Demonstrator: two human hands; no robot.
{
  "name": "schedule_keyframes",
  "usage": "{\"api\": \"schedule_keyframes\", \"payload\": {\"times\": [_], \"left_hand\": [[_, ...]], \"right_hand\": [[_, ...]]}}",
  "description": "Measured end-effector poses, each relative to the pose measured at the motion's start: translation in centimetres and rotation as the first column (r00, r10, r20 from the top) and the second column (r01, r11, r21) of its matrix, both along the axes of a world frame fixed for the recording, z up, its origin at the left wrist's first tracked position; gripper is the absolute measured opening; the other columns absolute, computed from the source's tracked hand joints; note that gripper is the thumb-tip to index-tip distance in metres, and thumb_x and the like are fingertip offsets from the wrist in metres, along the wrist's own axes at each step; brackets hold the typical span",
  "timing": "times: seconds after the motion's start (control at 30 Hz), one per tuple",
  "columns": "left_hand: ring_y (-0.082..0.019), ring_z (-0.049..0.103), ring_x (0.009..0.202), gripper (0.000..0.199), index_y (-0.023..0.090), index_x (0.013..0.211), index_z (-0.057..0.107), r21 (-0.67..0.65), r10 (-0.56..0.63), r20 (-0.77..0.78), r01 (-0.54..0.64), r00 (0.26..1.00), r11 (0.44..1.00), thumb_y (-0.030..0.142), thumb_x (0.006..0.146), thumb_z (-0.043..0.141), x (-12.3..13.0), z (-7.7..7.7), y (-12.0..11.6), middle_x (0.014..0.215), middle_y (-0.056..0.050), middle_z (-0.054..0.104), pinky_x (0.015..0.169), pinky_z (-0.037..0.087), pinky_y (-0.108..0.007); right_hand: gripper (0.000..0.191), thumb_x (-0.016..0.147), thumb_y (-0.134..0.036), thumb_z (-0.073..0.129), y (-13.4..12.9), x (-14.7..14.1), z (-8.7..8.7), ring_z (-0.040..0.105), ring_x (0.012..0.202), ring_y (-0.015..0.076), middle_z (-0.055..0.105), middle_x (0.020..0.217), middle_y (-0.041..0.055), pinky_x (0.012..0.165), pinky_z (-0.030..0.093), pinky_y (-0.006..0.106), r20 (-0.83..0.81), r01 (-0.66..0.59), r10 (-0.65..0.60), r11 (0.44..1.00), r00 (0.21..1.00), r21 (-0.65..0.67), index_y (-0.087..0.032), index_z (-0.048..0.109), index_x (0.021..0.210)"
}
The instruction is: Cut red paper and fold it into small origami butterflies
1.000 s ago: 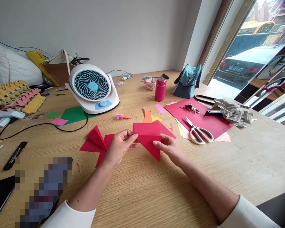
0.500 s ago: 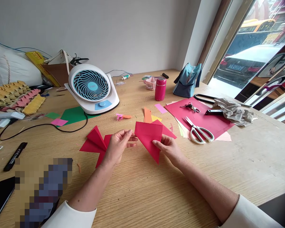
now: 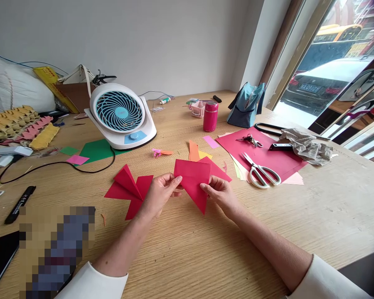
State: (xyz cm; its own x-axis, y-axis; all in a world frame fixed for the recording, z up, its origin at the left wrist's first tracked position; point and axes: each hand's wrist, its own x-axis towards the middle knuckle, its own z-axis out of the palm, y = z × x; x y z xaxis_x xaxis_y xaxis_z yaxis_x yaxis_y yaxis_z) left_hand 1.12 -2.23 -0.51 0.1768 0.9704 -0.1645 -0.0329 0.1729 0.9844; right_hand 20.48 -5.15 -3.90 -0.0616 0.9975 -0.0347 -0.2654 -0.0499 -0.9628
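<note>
Between my hands is a folded piece of red paper [image 3: 192, 178], raised off the table with one corner pointing down. My left hand [image 3: 162, 189] pinches its left edge, thumb in front and fingers behind. On the right edge my right hand [image 3: 220, 191] grips it the same way. Behind my left hand lies a folded red paper shape [image 3: 124, 187] with spread points, partly covered by that hand. Another red paper piece [image 3: 220, 169] shows behind the held paper; its lower part is hidden.
White-handled scissors [image 3: 263, 172] lie on a large red sheet [image 3: 237, 143] at right, near keys [image 3: 252, 140] and a crumpled cloth [image 3: 308, 145]. Beyond stand a fan [image 3: 120, 114], a pink bottle [image 3: 210, 117] and a blue bag [image 3: 246, 106]. A black marker [image 3: 20, 204] lies left.
My left hand has moved right and closed its fingers on the left edge of the red paper. The paper has shifted slightly left; my right hand keeps its hold.
</note>
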Motion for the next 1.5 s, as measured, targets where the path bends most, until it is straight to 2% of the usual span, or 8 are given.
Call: {"api": "schedule_keyframes", "payload": {"times": [0.1, 0.23, 0.33, 0.47, 0.8, 1.0, 1.2, 1.5], "left_hand": [[-0.016, 0.07, 0.072, 0.043, 0.014, 0.084, 0.072, -0.039, -0.06, -0.016, 0.059, 0.998, 0.997, 0.05, 0.063, 0.086, 0.3, -0.2, -0.3, 0.087, -0.006, 0.075, 0.059, 0.056, -0.024], [-0.016, 0.068, 0.069, 0.039, 0.013, 0.076, 0.071, -0.043, -0.059, -0.057, 0.056, 0.997, 0.997, 0.046, 0.061, 0.087, 0.6, -0.6, -0.5, 0.078, -0.006, 0.074, 0.059, 0.054, -0.024], [-0.014, 0.065, 0.065, 0.038, 0.013, 0.073, 0.071, 0.019, -0.017, -0.065, 0.019, 0.998, 1.0, 0.046, 0.062, 0.087, 0.6, -0.5, -0.4, 0.071, -0.004, 0.072, 0.059, 0.053, -0.024], [-0.014, 0.063, 0.063, 0.037, 0.014, 0.067, 0.067, 0.069, 0.006, -0.078, 0.0, 0.997, 0.998, 0.047, 0.064, 0.085, 0.6, -0.2, -0.4, 0.065, -0.003, 0.068, 0.059, 0.053, -0.025], [-0.018, 0.066, 0.065, 0.026, 0.016, 0.076, 0.072, 0.104, -0.163, -0.289, 0.2, 0.943, 0.974, 0.041, 0.075, 0.075, 1.1, -1.2, -1.2, 0.074, -0.008, 0.074, 0.057, 0.05, -0.027], [-0.013, 0.057, 0.054, 0.03, 0.017, 0.06, 0.065, 0.156, -0.035, -0.295, 0.085, 0.955, 0.984, 0.041, 0.071, 0.079, 0.8, -0.8, -0.7, 0.057, -0.001, 0.064, 0.055, 0.045, -0.024], [-0.008, 0.052, 0.053, 0.034, 0.015, 0.065, 0.066, 0.137, 0.086, -0.082, -0.074, 0.993, 0.988, 0.044, 0.066, 0.083, -0.3, 0.4, 0.2, 0.058, 0.003, 0.059, 0.055, 0.048, -0.02], [-0.008, 0.052, 0.06, 0.047, 0.014, 0.063, 0.062, 0.089, 0.223, 0.023, -0.224, 0.975, 0.97, 0.051, 0.052, 0.09, -1.2, 1.7, 0.8, 0.061, 0.002, 0.057, 0.054, 0.051, -0.018]], "right_hand": [[0.044, 0.066, -0.059, 0.082, 0.0, 0.0, -0.1, 0.054, 0.063, 0.0136, 0.064, 0.071, 0.0013, 0.061, 0.047, 0.027, 0.027, 0.016, -0.016, 1.0, 1.0, 0.007, -0.021, 0.06, 0.069], [0.045, 0.065, -0.06, 0.082, -0.1, 0.0, 0.2, 0.055, 0.065, 0.0142, 0.065, 0.072, 0.0015, 0.063, 0.048, 0.028, 0.04, 0.011, -0.012, 1.0, 0.999, 0.015, -0.021, 0.06, 0.069], [0.043, 0.065, -0.058, 0.082, -0.3, -0.3, 0.5, 0.055, 0.067, 0.0141, 0.065, 0.074, 0.001, 0.065, 0.047, 0.028, 0.034, -0.065, 0.064, 0.998, 0.997, 0.019, -0.02, 0.063, 0.074], [0.046, 0.061, -0.059, 0.083, -0.6, -0.6, 0.4, 0.041, 0.055, 0.0098, 0.055, 0.061, -0.0027, 0.053, 0.035, 0.025, 0.108, -0.165, 0.166, 0.986, 0.98, -0.018, -0.019, 0.065, 0.073], [0.049, 0.058, -0.061, 0.083, -0.7, -1.0, 0.2, 0.033, 0.053, 0.009, 0.046, 0.055, -0.0042, 0.049, 0.026, 0.026, 0.18, -0.126, 0.131, 0.991, 0.975, -0.039, -0.019, 0.059, 0.065], [0.039, 0.066, -0.05, 0.08, -0.8, -1.0, 0.5, 0.03, 0.052, 0.0086, 0.044, 0.057, -0.0044, 0.049, 0.024, 0.026, 0.246, -0.124, 0.129, 0.992, 0.961, -0.034, -0.02, 0.055, 0.065], [0.033, 0.07, -0.043, 0.074, -0.9, -0.9, 0.5, 0.029, 0.052, 0.0085, 0.041, 0.056, -0.0048, 0.048, 0.021, 0.026, 0.305, -0.125, 0.13, 0.991, 0.943, -0.035, -0.021, 0.051, 0.064], [0.027, 0.078, -0.041, 0.069, -0.6, -0.6, -0.8, 0.036, 0.056, 0.0094, 0.046, 0.062, -0.0044, 0.053, 0.026, 0.025, 0.317, -0.182, 0.175, 0.983, 0.932, -0.009, -0.019, 0.053, 0.07]]}}
